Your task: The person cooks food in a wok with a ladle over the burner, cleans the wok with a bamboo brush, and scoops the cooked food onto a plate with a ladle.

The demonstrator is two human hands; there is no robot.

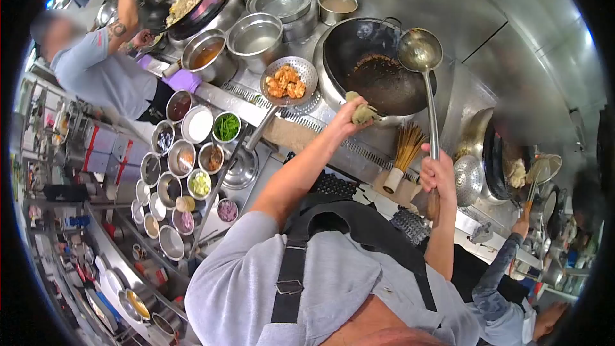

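We clamp left hand [351,117] on olive cloth [365,114] at black metal wok [346,45], right hand [438,172] on long steel ladle [431,106], browned chunks [286,83], apparently fried already, in perforated steel strainer [310,72] left of all fingers.

A grey shirt [346,272] shows under black straps [295,258].
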